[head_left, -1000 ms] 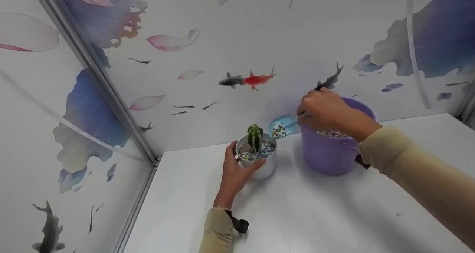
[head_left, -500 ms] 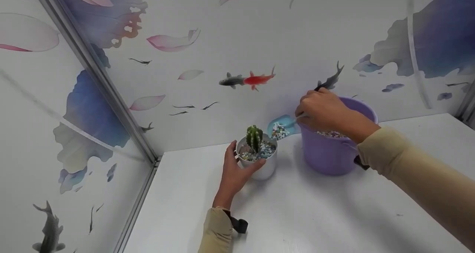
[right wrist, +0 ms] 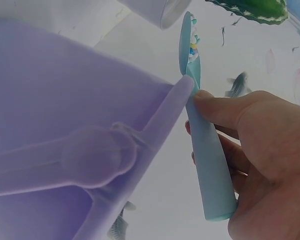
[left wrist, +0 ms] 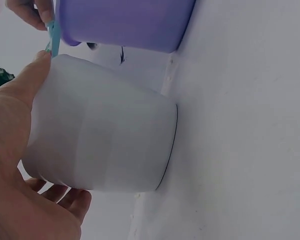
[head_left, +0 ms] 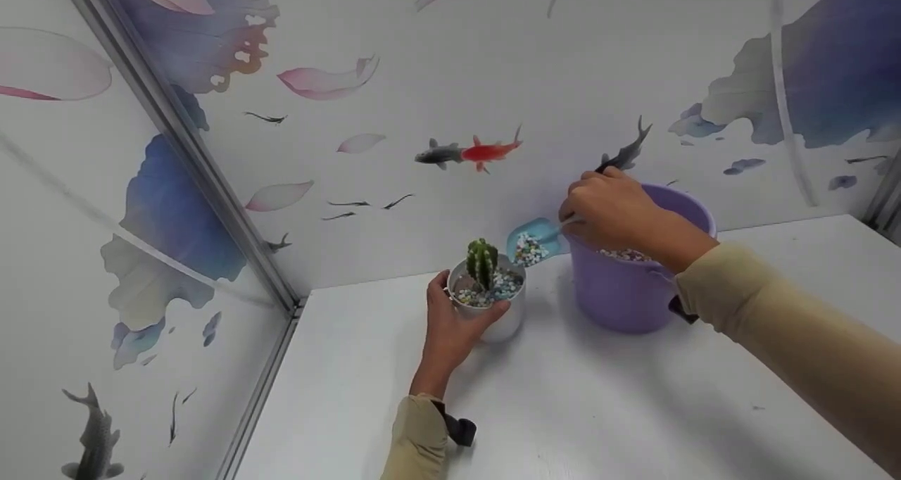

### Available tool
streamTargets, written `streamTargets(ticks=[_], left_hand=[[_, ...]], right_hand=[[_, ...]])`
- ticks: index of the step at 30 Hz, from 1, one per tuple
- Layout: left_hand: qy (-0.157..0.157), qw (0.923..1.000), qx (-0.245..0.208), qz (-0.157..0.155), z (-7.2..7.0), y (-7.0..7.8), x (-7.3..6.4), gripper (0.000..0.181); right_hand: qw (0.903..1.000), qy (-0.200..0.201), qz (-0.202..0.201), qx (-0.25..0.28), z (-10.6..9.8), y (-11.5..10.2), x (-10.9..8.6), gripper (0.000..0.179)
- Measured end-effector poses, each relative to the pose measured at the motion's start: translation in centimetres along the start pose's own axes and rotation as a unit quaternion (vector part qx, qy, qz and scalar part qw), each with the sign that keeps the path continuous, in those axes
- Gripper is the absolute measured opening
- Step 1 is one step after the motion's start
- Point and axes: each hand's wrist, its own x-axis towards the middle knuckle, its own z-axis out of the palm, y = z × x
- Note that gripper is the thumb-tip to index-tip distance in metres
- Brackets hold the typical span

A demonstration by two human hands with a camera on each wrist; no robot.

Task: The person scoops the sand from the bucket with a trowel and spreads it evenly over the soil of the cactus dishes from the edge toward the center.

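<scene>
My left hand (head_left: 454, 329) holds a white flower pot (head_left: 505, 321), thumb on its near side and fingers round the left. A ribbed green cactus (head_left: 482, 263) stands in the pot among coloured pebbles (head_left: 508, 281). My right hand (head_left: 616, 212) grips the handle of a light blue scoop (right wrist: 210, 165), thumb on one side and fingers curled on the other. Small white and coloured pebbles (head_left: 529, 249) lie in the scoop's blade, close to the pot's right rim. The right hand is over the left rim of a purple bucket (head_left: 619, 300).
More pebbles (head_left: 626, 254) lie inside the bucket, partly hidden by the right wrist. The bucket's handle (right wrist: 50, 165) hangs on its side. The white table (head_left: 563, 409) meets a patterned wall (head_left: 394, 234) just behind the pot, and a metal post (head_left: 204, 167) rises at left.
The scoop has shifted very slightly left towards the pot with the right hand. The left hand has turned a little on the pot, its thumb farther right along the side.
</scene>
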Motion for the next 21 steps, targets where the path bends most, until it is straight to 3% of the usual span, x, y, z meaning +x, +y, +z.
streamTargets(ticks=[21], left_hand=[[-0.037,0.9992,-0.011,0.013,-1.03,-0.95,0.37,0.116]], right_hand=[[0.9999,0.009,-0.007,-0.006,0.13,-0.03,0.13,0.017]])
